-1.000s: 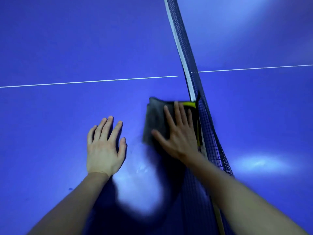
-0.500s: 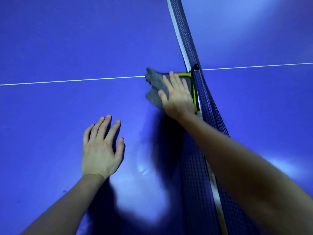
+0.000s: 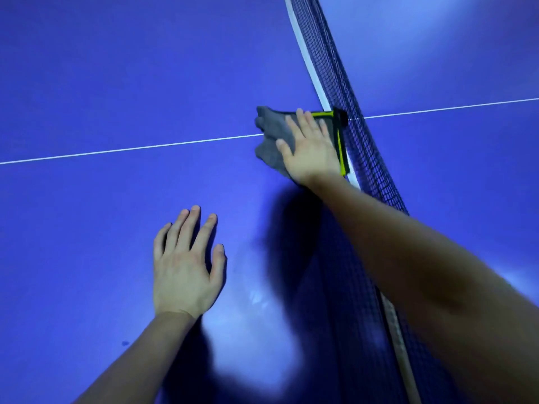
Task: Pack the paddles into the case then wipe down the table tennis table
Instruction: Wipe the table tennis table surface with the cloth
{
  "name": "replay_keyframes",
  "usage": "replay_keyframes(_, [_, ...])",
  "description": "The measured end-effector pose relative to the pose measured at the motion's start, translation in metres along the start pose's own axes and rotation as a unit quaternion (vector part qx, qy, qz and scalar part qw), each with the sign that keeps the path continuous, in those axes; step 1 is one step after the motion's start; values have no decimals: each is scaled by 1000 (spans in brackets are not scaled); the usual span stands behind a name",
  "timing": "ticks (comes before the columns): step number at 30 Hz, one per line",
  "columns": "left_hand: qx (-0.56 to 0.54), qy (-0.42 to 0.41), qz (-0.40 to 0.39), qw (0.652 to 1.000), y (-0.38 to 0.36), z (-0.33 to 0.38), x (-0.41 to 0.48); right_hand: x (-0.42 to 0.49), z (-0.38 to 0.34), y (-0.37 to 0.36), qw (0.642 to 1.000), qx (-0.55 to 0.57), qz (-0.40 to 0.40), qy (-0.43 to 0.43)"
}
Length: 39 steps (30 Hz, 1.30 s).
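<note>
The table tennis table (image 3: 116,83) is filling the view and being wiped. The right hand (image 3: 310,150), fingers spread flat, is pressing a grey cloth (image 3: 269,132) down just beside the net (image 3: 335,68). The left hand (image 3: 183,269) is lying flat nearer. No paddles are showing, so packing seems done and wiping unfinished.

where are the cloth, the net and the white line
cloth (image 3: 271,132): head view, bare grey part left of the fingers
net (image 3: 329,68): head view, black mesh
line (image 3: 131,149): head view, left stretch

Right hand (image 3: 310,147) flat on grey cloth (image 3: 272,132) (beside net (image 3: 344,91)), left hand (image 3: 183,266) on table (image 3: 116,68)
</note>
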<state>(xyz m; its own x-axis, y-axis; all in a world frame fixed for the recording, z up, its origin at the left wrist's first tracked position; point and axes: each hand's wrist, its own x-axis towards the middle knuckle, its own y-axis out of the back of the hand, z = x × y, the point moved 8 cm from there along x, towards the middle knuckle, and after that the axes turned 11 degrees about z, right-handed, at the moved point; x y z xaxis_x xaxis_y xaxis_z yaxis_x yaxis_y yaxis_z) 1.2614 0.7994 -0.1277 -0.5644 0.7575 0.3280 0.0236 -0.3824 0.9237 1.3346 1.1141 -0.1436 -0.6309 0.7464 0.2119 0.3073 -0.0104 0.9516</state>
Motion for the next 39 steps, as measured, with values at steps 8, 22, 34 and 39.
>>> replay_keyframes(8, [2, -2, -10, 1000, 1, 2, 1, -156, -52, 31, 993, 48, 30, 104])
replay_keyframes(22, [-4, -5, 8, 1000, -1, 1, 1, 2, -76, -16, 998, 16, 33, 55])
replay_keyframes(34, [-5, -4, -10, 1000, -4, 1, 0, -127, -63, 12, 987, 25, 10, 158])
replay_keyframes(39, [0, -7, 1, 1000, -2, 2, 0, 9, -72, -22, 999, 10, 0, 51])
